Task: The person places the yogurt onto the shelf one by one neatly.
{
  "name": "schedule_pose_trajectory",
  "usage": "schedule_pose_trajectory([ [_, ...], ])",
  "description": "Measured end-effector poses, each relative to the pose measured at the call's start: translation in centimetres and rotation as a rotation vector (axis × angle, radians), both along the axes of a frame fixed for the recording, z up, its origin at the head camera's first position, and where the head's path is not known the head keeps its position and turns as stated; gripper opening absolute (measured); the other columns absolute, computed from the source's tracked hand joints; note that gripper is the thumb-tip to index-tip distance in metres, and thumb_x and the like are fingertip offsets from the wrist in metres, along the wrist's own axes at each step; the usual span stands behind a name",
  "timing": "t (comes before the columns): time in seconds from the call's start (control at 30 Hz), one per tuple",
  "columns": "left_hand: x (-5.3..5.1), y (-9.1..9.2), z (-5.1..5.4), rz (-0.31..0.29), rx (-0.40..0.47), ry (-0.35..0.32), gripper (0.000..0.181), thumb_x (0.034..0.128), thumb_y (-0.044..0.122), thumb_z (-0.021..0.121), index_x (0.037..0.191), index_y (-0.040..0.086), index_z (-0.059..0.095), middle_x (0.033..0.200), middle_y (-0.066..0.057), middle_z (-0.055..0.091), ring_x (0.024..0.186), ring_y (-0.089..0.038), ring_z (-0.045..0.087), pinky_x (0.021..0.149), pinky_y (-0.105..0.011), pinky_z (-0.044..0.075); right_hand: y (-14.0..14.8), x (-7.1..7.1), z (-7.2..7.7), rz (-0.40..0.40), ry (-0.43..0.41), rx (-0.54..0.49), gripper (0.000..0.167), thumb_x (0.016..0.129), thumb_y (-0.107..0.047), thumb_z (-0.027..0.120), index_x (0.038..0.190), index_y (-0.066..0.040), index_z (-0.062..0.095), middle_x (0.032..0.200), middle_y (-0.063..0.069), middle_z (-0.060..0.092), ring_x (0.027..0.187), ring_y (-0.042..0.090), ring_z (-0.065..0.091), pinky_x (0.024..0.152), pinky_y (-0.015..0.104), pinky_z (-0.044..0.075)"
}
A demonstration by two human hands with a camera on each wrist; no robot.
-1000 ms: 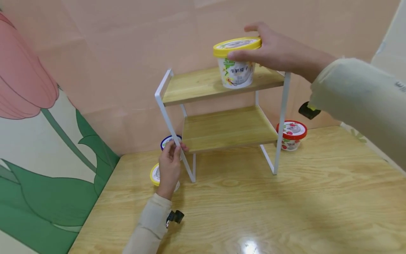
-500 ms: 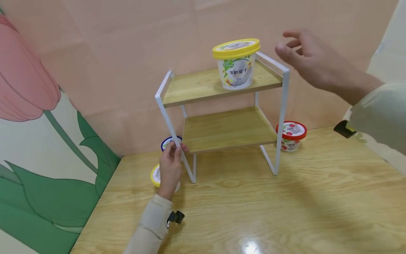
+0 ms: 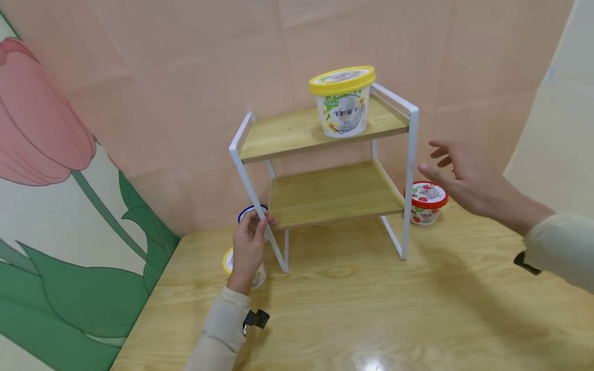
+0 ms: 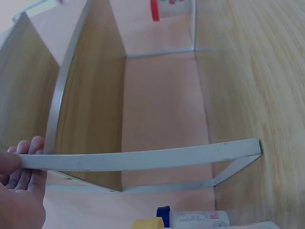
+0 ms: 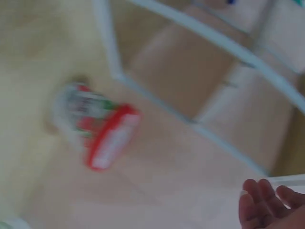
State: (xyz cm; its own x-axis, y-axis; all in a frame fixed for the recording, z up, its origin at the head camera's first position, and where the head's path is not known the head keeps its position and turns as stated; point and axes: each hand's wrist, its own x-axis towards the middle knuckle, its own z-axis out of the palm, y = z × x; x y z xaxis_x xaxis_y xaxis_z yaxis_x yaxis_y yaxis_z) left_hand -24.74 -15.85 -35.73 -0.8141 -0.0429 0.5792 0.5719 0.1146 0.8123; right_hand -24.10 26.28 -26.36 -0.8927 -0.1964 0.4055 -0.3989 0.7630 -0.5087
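"What's nearest on the desk [image 3: 352, 314]?"

"The left hand [image 3: 249, 245], reaching in from the front edge. Its thumb and fingers are clamped round the front left leg of the two-tier rack [image 3: 334, 193], at the lower shelf's front left corner."

"Anything by it?"

"A yellow-lidded tub [image 3: 259, 276] on the desk, just left of the rack and partly hidden by that hand."

"And the rack itself?"

"It stands towards the desk's back edge. A second tub with a yellow lid [image 3: 343, 105] sits upright on the top shelf, at the front edge and right of the middle."

"The right hand [image 3: 468, 178]?"

"In the air beyond the rack's right side — fingers half bent, thumb apart from them. The red-lidded tub [image 3: 424, 203] is near it, on the desk by the back edge; the right wrist view shows that tub blurred, and apart from the hand."

"Farther off?"

"A blue-lidded tub [image 4: 195, 218] behind the rack's front left leg, towards the back left corner — then the pink backdrop [image 3: 185, 103]."
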Motion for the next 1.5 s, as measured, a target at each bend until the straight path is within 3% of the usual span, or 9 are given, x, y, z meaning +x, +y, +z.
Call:
schedule_pose_trajectory([
  [0.13,0.1,-0.1,0.0,-0.012,0.002,0.021,0.021,0.0977,-0.008,0.051,0.118,-0.014,0.054,0.105,-0.029,0.063,0.097,-0.012,0.067,0.091,-0.021,0.056,1.6,-0.9,-3.9,-0.020,-0.040,0.013,0.068,0.103,-0.042,0.050,0.155,-0.004,0.027,0.139,0.028,0.047,0.120,0.047,0.048,0.089,0.067,0.042],
  [0.33,-0.2,0.0,0.1,-0.072,0.026,0.064,0.024,0.0981,-0.013,0.044,0.122,-0.020,0.046,0.106,-0.034,0.059,0.095,-0.010,0.067,0.087,-0.022,0.058,3.6,-1.7,-8.3,-0.069,-0.049,0.076,0.067,0.100,-0.046,0.054,0.148,-0.004,0.035,0.135,0.024,0.046,0.117,0.041,0.049,0.088,0.063,0.043],
  [0.53,-0.5,0.5,-0.1,-0.064,0.043,0.034,0.020,0.0974,-0.015,0.041,0.116,-0.018,0.047,0.092,-0.021,0.061,0.081,-0.008,0.065,0.078,-0.021,0.058,5.3,-2.7,-11.4,-0.123,-0.051,0.129,0.072,0.097,-0.050,0.059,0.143,0.000,0.039,0.134,0.027,0.044,0.114,0.044,0.046,0.089,0.063,0.042],
  [0.63,-0.6,0.4,-0.3,-0.059,0.045,0.016,0.019,0.0976,-0.015,0.041,0.115,-0.018,0.048,0.088,-0.013,0.060,0.077,-0.008,0.064,0.076,-0.022,0.058,5.9,-3.4,-12.9,-0.127,-0.019,0.150,0.073,0.096,-0.049,0.061,0.143,0.003,0.040,0.134,0.028,0.045,0.116,0.047,0.046,0.093,0.065,0.040],
  [0.8,-0.7,0.4,-0.6,-0.066,0.038,0.012,0.018,0.0983,-0.014,0.041,0.114,-0.019,0.049,0.087,-0.008,0.059,0.077,-0.008,0.064,0.075,-0.022,0.059,7.0,-4.0,-15.2,-0.138,0.049,0.147,0.071,0.095,-0.045,0.064,0.138,0.006,0.043,0.133,0.029,0.047,0.117,0.048,0.045,0.094,0.065,0.039],
  [0.93,-0.7,0.5,-0.6,-0.058,0.046,0.014,0.016,0.0981,-0.014,0.041,0.112,-0.018,0.049,0.088,-0.007,0.059,0.077,-0.009,0.063,0.075,-0.023,0.059,7.4,-4.7,-16.1,-0.146,0.141,0.168,0.071,0.092,-0.043,0.068,0.137,0.007,0.045,0.131,0.028,0.048,0.116,0.048,0.045,0.094,0.064,0.039],
  [1.13,-0.8,0.7,-0.4,-0.038,0.051,-0.003,0.016,0.0982,-0.014,0.040,0.111,-0.016,0.049,0.090,-0.013,0.057,0.078,-0.011,0.062,0.076,-0.022,0.058,7.7,-6.5,-16.1,-0.131,0.295,0.201,0.073,0.085,-0.037,0.076,0.135,0.008,0.048,0.130,0.029,0.049,0.115,0.048,0.045,0.095,0.063,0.039],
  [1.27,-0.8,0.7,-0.6,-0.033,0.056,-0.002,0.016,0.0982,-0.015,0.039,0.110,-0.015,0.049,0.090,-0.014,0.057,0.078,-0.011,0.062,0.075,-0.022,0.058,7.8,-7.7,-16.4,-0.142,0.281,0.158,0.075,0.085,-0.041,0.075,0.135,0.008,0.046,0.135,0.032,0.045,0.121,0.052,0.040,0.099,0.065,0.034],
  [1.5,-0.8,0.8,-0.7,-0.022,0.055,-0.002,0.015,0.0982,-0.015,0.038,0.109,-0.014,0.049,0.090,-0.015,0.057,0.078,-0.010,0.061,0.074,-0.021,0.057,7.7,-9.1,-16.5,-0.156,0.160,0.117,0.085,0.085,-0.048,0.072,0.144,0.004,0.038,0.138,0.035,0.041,0.123,0.057,0.036,0.102,0.069,0.028],
])
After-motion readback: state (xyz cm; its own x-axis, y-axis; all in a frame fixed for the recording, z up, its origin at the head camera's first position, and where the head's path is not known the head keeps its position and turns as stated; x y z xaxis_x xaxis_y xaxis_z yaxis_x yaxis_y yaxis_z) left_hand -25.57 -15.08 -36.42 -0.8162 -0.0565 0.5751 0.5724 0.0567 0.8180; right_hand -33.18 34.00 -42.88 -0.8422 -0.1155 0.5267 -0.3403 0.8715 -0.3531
